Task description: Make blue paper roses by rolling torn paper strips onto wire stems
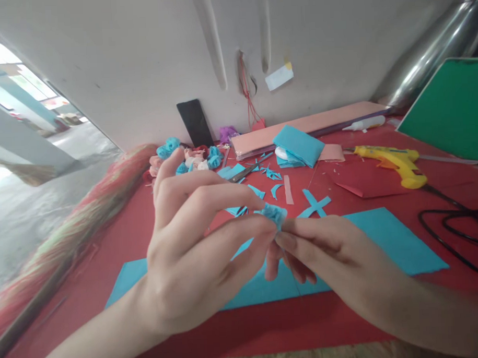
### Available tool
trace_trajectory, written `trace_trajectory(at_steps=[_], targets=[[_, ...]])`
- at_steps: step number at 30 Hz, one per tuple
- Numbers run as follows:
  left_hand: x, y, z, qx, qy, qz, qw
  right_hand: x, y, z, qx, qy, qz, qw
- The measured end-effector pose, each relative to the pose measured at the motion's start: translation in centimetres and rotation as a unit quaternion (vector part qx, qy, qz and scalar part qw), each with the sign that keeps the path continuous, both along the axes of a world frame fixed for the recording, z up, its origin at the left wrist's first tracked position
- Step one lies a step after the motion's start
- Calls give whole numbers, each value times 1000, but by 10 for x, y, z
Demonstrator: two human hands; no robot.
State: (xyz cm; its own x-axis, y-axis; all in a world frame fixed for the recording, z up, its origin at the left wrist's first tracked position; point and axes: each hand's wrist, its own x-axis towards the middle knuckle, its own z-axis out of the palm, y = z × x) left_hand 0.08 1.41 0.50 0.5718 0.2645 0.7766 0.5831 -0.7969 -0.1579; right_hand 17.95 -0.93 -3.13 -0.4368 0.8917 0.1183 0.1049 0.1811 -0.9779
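Head view: both hands pinch a small crumpled blue paper piece between them.

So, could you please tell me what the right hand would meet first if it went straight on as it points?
Probably the left hand, whose fingertips are close by at the small blue paper piece, though depth is unclear.

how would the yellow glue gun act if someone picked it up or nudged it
The yellow glue gun lies on its side, so a nudge would probably slide or pivot it rather than tip it. The attached black cord would likely drag along when lifted. The pale stick jutting from its rear may snag.
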Motion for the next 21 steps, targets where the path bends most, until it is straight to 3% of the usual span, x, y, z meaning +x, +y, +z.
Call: trace_trajectory(at_steps=[4, 9, 21], targets=[[-2, -1, -1, -15, 17, 4, 1000, 0, 1, -2, 92, -56, -23, 994], [0, -4, -2, -49, -1, 31, 998, 2, 0, -4, 129, -97, -30, 986], [1, -3, 1, -40, 6, 27, 999, 1, -4, -5, 136, -99, -29, 985]])
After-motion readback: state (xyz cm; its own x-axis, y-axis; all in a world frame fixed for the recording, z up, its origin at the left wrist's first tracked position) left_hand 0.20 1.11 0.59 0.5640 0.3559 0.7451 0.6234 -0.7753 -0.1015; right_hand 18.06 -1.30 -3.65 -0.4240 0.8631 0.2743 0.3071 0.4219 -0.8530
